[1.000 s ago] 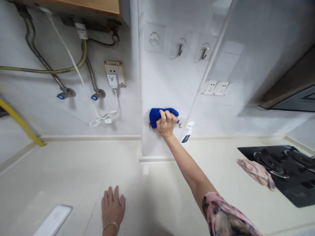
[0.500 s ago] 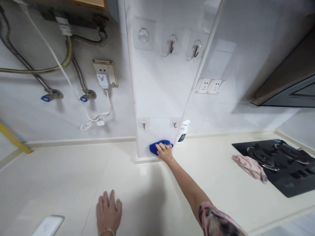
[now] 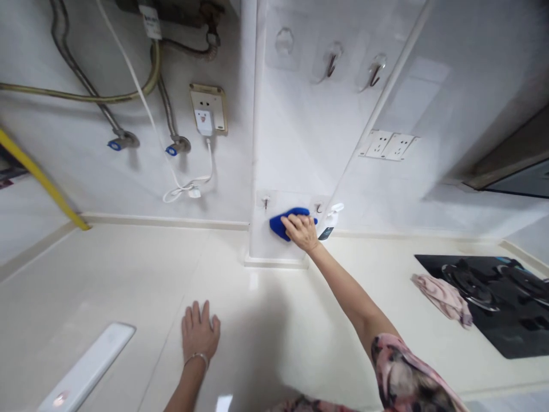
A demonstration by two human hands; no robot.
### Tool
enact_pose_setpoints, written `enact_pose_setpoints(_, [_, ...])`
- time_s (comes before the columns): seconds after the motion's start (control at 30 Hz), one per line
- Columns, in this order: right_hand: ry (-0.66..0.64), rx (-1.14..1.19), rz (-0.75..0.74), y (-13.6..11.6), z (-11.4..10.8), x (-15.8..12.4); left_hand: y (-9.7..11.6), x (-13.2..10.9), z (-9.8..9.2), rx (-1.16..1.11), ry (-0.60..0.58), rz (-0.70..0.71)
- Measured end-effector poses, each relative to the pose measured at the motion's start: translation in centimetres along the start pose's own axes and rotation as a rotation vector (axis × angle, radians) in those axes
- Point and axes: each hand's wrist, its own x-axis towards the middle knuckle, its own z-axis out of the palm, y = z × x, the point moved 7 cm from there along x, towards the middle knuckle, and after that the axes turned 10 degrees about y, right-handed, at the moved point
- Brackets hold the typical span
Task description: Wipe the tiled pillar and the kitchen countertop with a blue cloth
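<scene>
My right hand [image 3: 302, 230] is closed on a blue cloth [image 3: 278, 224] and presses it against the lower part of the white wall pillar [image 3: 295, 154]. The cloth lies just below two small clear hooks, between and under them. Right beside my right hand, a white spray bottle [image 3: 330, 222] stands on the counter behind the pillar's edge, partly hidden. My left hand [image 3: 200, 332] rests flat on the pale countertop [image 3: 141, 274] with its fingers stretched out, holding nothing. A bracelet circles the left wrist.
A black gas stove [image 3: 506, 320] sits at right, a pink cloth [image 3: 444, 297] at its edge. A long white object [image 3: 92, 366] lies at left. Valves, hoses, a plugged socket [image 3: 209, 109] and a yellow pipe [image 3: 40, 177] line the left wall. Range hood [image 3: 514, 154] overhangs right.
My right hand has moved the blue cloth up the pillar, closer to the small hooks. The view has shifted, showing more of my left forearm and the white object.
</scene>
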Motion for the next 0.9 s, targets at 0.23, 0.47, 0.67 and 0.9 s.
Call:
enact_pose_setpoints(0.23, [0.253, -0.155, 0.419, -2.3, 2.4, -0.9, -0.2, -0.4, 0.4, -0.007, 0.002, 0.01])
enact_pose_setpoints(0.47, [-0.06, 0.151, 0.354, -9.9, 8.7, -6.4, 0.2, -0.5, 0.0, -0.011, -0.021, 0.003])
enact_pose_setpoints(0.67, [-0.411, 0.503, -0.02, -15.1, 11.2, -7.0, 0.0, -0.2, -0.4, 0.005, -0.074, -0.029])
enact_pose_setpoints(0.9, [-0.39, 0.588, -0.375, -10.3, 7.5, -10.3, -0.5, 0.3, -0.1, 0.014, -0.128, -0.057])
